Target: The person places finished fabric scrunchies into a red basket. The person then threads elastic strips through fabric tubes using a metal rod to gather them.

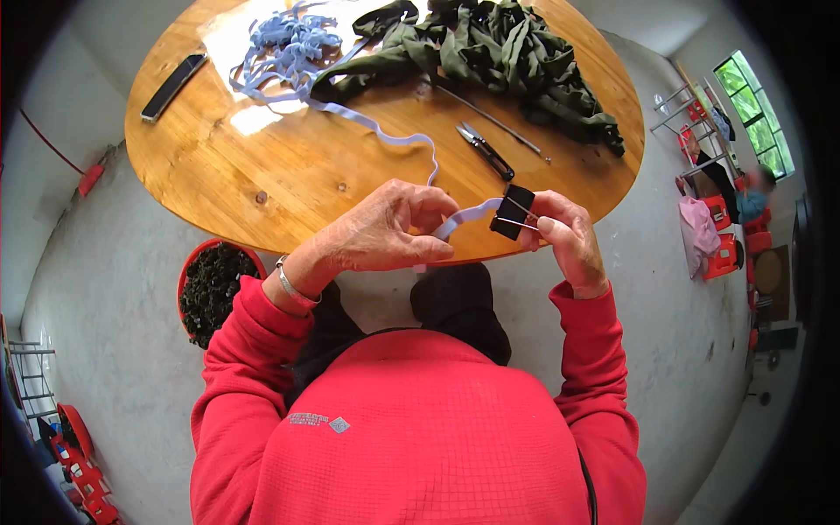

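My right hand (569,232) grips a black binder clip (509,213) by its silver wire handles, near the table's front edge. A pale lavender elastic band (477,213) runs from the clip to my left hand (394,229), whose thumb and fingers are closed around it. Whether the clip's jaws bite the band I cannot tell. The band's other length trails back across the table to a tangled pile of the same band (293,44). Beyond my hands lie small thread snips (486,151) with black handles and a thin metal rod (494,120).
A heap of dark green fabric (499,52) covers the back right of the oval wooden table (201,166). A black phone (173,86) lies at the left edge. On the floor stands a red tub (219,293) with dark contents. A person (752,197) is at the far right.
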`<act>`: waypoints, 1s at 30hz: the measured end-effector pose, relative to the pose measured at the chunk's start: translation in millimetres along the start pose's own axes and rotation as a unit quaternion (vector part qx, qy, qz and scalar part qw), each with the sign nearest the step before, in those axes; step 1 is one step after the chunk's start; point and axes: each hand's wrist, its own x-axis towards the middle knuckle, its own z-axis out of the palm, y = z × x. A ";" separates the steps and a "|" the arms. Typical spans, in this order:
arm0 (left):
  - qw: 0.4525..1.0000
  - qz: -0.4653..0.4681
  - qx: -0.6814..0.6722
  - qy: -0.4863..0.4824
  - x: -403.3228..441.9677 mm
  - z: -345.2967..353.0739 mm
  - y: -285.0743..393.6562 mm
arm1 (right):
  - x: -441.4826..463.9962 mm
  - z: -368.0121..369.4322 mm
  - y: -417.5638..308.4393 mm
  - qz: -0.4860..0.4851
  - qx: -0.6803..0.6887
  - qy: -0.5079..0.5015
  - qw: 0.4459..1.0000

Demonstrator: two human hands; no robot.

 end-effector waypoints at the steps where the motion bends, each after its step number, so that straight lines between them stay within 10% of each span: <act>1: 1.000 0.022 0.004 0.007 4.1 -0.2 -0.8 | 0.8 -6.1 1.0 -0.008 -0.008 0.011 1.000; 12: 0.991 0.022 0.132 0.019 41.8 4.6 -10.0 | 13.9 -61.7 23.8 -0.003 -0.138 0.205 0.969; 14: 0.994 0.018 0.101 0.045 50.5 7.4 -12.0 | 19.7 -64.6 38.5 -0.149 -0.373 0.281 0.872; 16: 0.987 0.033 0.148 0.060 58.5 9.4 -12.4 | 15.4 -42.0 12.3 -0.239 -0.640 0.342 0.645; 22: 0.978 0.066 0.186 0.070 73.2 17.7 -8.1 | 22.7 16.6 -4.1 -0.359 -0.432 0.125 0.818; 30: 0.909 0.041 0.415 -0.005 49.0 -17.5 13.4 | 43.1 -10.3 41.0 -0.371 -0.468 0.174 0.783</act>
